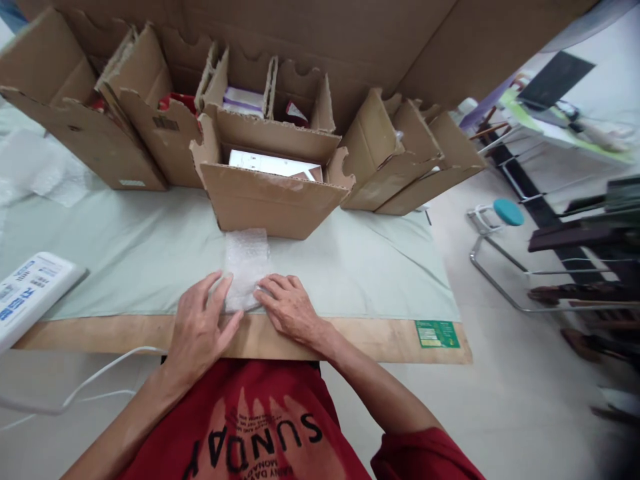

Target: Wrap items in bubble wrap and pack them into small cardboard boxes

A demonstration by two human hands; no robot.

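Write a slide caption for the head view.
A bare left hand and right hand flank the near end of a translucent bubble-wrap strip on pale green cloth, before an open brown cardboard box.

The tablecloth (pixel 360 267) is pale green; on it, brown boxes (pixel 265 203) and whitish, perhaps clear, bubble wrap (pixel 247 257); right of it, a teal-topped stool (pixel 509 212).

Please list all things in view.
Table: one, wooden, centre
Cloth: one, green, on table
Bubble wrap: one piece, clear, centre; more, left
Cartons: at least seven, brown, on cloth
Boxes: at least two, white, one purple-striped, in cartons
Red items: some, in rear cartons
Printed object: one, white, left
Cable: count unclear, white, lower left
Card: one, green, table's right corner
Stool: one, teal, right
Laptop: one, dark, upper right
Shirt: one, red, bottom
Hands: two, bare, at bubble wrap
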